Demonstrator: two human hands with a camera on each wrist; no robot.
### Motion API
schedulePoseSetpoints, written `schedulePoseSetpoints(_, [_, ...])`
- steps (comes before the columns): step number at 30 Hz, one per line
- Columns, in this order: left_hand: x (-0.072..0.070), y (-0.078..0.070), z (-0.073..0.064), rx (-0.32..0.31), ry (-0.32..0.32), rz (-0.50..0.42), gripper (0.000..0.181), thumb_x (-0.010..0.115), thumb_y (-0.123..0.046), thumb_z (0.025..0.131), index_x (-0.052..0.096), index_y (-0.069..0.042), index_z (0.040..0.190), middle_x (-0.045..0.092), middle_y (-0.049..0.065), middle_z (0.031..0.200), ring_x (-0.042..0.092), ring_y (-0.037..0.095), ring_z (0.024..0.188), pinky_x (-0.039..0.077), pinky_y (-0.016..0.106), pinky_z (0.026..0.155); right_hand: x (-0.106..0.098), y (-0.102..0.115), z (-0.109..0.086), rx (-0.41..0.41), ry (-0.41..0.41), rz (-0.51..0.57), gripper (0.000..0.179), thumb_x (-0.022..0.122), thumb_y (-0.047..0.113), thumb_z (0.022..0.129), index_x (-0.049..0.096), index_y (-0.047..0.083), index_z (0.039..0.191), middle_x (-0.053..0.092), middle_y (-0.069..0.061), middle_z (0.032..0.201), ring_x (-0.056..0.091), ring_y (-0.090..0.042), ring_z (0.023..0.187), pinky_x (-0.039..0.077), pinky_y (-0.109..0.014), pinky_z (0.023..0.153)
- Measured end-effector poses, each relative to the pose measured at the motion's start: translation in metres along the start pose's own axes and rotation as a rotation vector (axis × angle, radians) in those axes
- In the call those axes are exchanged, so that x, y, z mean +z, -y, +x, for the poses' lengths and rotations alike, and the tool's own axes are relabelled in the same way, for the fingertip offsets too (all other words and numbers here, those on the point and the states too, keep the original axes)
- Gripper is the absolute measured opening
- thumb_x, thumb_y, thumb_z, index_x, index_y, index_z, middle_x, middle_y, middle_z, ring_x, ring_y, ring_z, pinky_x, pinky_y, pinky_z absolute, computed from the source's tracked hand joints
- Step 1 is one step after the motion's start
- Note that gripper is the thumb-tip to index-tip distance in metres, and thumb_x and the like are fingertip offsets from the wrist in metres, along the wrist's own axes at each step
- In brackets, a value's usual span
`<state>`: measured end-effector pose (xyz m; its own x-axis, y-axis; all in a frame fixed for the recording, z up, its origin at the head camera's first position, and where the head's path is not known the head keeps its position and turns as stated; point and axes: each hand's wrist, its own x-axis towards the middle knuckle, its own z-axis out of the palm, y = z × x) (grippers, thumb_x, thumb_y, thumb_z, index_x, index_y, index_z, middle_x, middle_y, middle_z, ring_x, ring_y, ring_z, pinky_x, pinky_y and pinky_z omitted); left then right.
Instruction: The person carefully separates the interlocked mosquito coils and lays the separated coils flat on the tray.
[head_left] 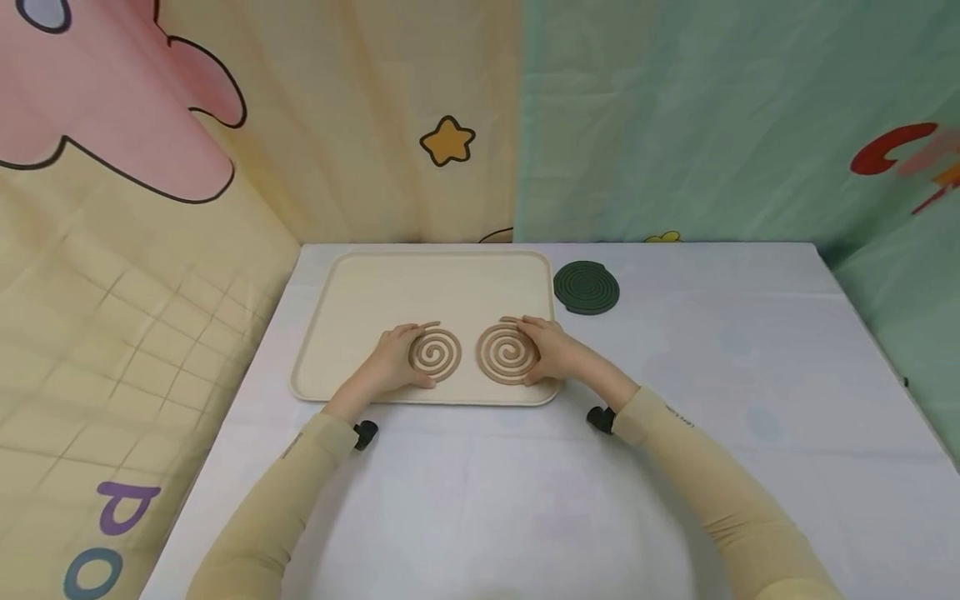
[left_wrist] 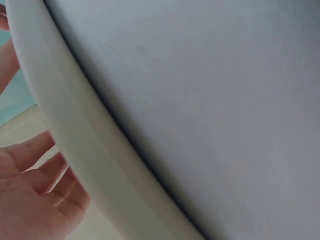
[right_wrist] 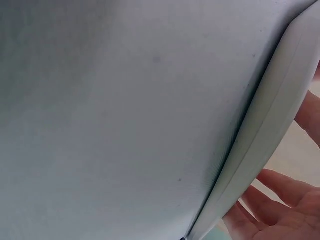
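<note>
Two brown mosquito coils lie side by side over the cream tray (head_left: 442, 283) in the head view. My left hand (head_left: 393, 360) holds the left brown mosquito coil (head_left: 436, 353) by its outer edge, fingers at the far side and thumb at the near side. Mirroring it, my right hand (head_left: 553, 352) grips the right brown mosquito coil (head_left: 507, 353) from the right. A narrow gap separates the coils. Both wrist views show fingers beyond the tray's rim (left_wrist: 75, 115), which hides the coils there.
A dark green mosquito coil (head_left: 587, 287) lies on the white tablecloth (head_left: 720, 350), just right of the tray's far corner. Patterned curtains (head_left: 360, 125) stand along the back and both sides of the table. A small black wrist camera (head_left: 600, 419) sits at my right sleeve.
</note>
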<state>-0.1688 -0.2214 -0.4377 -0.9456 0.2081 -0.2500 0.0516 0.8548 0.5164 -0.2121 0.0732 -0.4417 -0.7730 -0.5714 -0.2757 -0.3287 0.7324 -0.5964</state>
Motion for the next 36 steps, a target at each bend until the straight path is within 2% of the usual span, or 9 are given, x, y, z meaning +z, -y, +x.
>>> schedulePoseSetpoints(6, [-0.005,0.003,0.001,-0.008,0.019,-0.053,0.095,0.084,-0.031,0.078,0.031,0.001,0.151,0.025,0.028,0.157,0.021,0.05,0.143,0.028,0.065,0.112,-0.008,-0.002,0.001,-0.037,-0.028,0.052,0.091,0.084,0.016,0.078,0.032,-0.004,0.15,0.024,-0.025,0.159,0.023,-0.045,0.146,0.025,-0.055,0.118])
schedulePoseSetpoints(10, [-0.016,-0.005,0.01,-0.023,-0.001,-0.085,0.083,0.073,-0.034,0.089,0.029,0.0,0.152,0.028,0.027,0.156,0.018,0.053,0.143,0.023,0.068,0.113,-0.022,-0.006,-0.002,-0.025,-0.056,0.117,0.077,0.078,0.016,0.084,0.037,-0.002,0.148,0.034,-0.024,0.155,0.032,-0.044,0.143,0.032,-0.056,0.115])
schedulePoseSetpoints(14, [-0.024,-0.028,0.028,-0.028,-0.061,-0.133,0.071,0.064,-0.034,0.096,0.034,-0.002,0.15,0.031,0.025,0.156,0.019,0.051,0.144,0.024,0.067,0.113,-0.044,-0.016,-0.004,0.028,-0.128,0.148,0.064,0.072,0.02,0.09,0.045,0.003,0.145,0.045,-0.021,0.149,0.042,-0.041,0.137,0.04,-0.056,0.109])
schedulePoseSetpoints(17, [-0.023,-0.052,0.045,-0.016,-0.081,-0.224,0.061,0.06,-0.034,0.098,0.04,-0.005,0.148,0.038,0.021,0.154,0.03,0.043,0.142,0.031,0.059,0.113,-0.062,-0.032,-0.003,0.081,-0.2,0.204,0.057,0.068,0.024,0.093,0.049,0.003,0.142,0.05,-0.02,0.145,0.047,-0.039,0.133,0.042,-0.054,0.107])
schedulePoseSetpoints(21, [-0.012,-0.087,0.071,0.016,-0.076,-0.374,0.05,0.056,-0.031,0.101,0.047,-0.004,0.142,0.049,0.017,0.146,0.046,0.034,0.135,0.041,0.046,0.11,-0.084,-0.058,-0.004,0.176,-0.286,0.342,0.056,0.063,0.029,0.097,0.048,0.002,0.142,0.05,-0.02,0.145,0.048,-0.037,0.132,0.043,-0.05,0.108])
schedulePoseSetpoints(24, [0.0,-0.108,0.089,0.05,-0.062,-0.471,0.046,0.054,-0.029,0.102,0.049,-0.004,0.14,0.052,0.015,0.143,0.051,0.031,0.131,0.046,0.04,0.106,-0.096,-0.076,-0.006,0.238,-0.341,0.421,0.057,0.061,0.032,0.098,0.045,0.001,0.144,0.047,-0.021,0.147,0.049,-0.037,0.13,0.043,-0.048,0.108])
schedulePoseSetpoints(29, [0.02,-0.135,0.114,0.075,-0.034,-0.586,0.042,0.053,-0.025,0.103,0.049,-0.003,0.139,0.051,0.016,0.142,0.058,0.033,0.122,0.051,0.037,0.099,-0.106,-0.095,-0.009,0.315,-0.397,0.469,0.06,0.059,0.033,0.099,0.042,0.0,0.146,0.044,-0.022,0.148,0.048,-0.038,0.13,0.042,-0.048,0.109])
schedulePoseSetpoints(32, [0.03,-0.144,0.125,0.064,-0.033,-0.613,0.041,0.055,-0.022,0.102,0.05,-0.002,0.138,0.052,0.018,0.142,0.062,0.035,0.116,0.053,0.037,0.096,-0.106,-0.099,-0.008,0.352,-0.405,0.477,0.06,0.059,0.031,0.099,0.041,-0.001,0.146,0.044,-0.024,0.148,0.046,-0.037,0.131,0.042,-0.048,0.109])
schedulePoseSetpoints(36, [0.041,-0.149,0.141,0.085,-0.064,-0.546,0.042,0.06,-0.02,0.099,0.053,-0.004,0.137,0.055,0.014,0.141,0.061,0.03,0.119,0.053,0.035,0.096,-0.102,-0.101,-0.003,0.416,-0.379,0.435,0.062,0.06,0.032,0.098,0.041,-0.003,0.145,0.043,-0.026,0.148,0.046,-0.038,0.129,0.042,-0.048,0.109])
